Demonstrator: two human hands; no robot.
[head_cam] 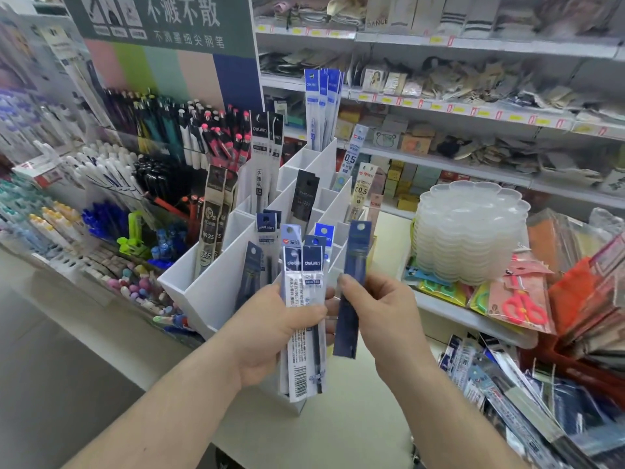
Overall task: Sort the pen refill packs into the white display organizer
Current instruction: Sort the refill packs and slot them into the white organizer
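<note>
My left hand grips a fanned bundle of pen refill packs with white and dark blue labels, held upright in front of the white display organizer. To their right, my right hand pinches a single dark blue refill pack, held upright and apart from the bundle. The organizer's slanted compartments hold several packs: beige ones at the left, black ones in the middle, tall blue ones at the back.
A pile of loose refill packs lies at the lower right. A stack of clear plastic trays and packed scissors sit on the shelf to the right. Pen displays stand left of the organizer.
</note>
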